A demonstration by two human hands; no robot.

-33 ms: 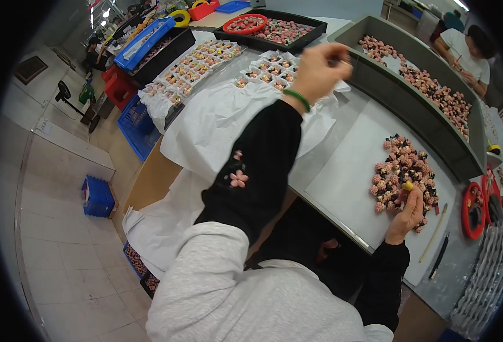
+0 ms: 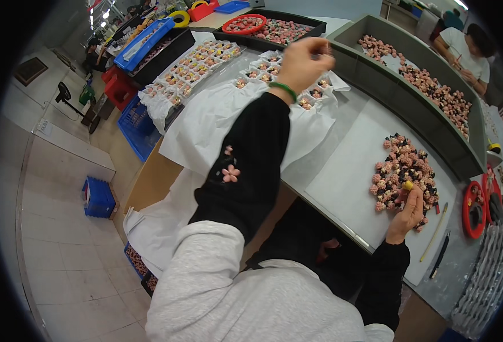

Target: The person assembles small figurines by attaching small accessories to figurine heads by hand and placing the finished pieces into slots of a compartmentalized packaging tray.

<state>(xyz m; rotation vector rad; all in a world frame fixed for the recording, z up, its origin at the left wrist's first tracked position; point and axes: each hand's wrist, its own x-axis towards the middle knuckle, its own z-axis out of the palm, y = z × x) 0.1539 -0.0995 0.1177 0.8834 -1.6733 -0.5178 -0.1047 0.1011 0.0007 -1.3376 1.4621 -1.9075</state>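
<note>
My left hand [image 2: 301, 65], a green bangle at its wrist, is raised over the near white compartment tray [image 2: 321, 104]. Its fingers are curled together; whatever they may hold is hidden. Small pink and dark flower-like pieces sit in the tray's cells, some of them covered by my hand. On the right, my right hand [image 2: 406, 218] is closed on a small yellow piece [image 2: 407, 186], held between thumb and fingers. That hand rests against the near side of a pile of pink and black figurine-like pieces [image 2: 402, 165] on a white sheet [image 2: 342, 182].
A long grey bin [image 2: 402, 85] with more pieces borders the table's far side. Another filled compartment tray [image 2: 197, 65] stands left, beyond white paper [image 2: 206, 134]. A yellow stick [image 2: 434, 233] and a black pen-like tool [image 2: 440, 255] lie at right. A co-worker [image 2: 465, 54] sits opposite.
My left hand has shifted left and slightly toward me over the near tray, uncovering cells to its right. The right hand stays at the pile with the yellow piece.
</note>
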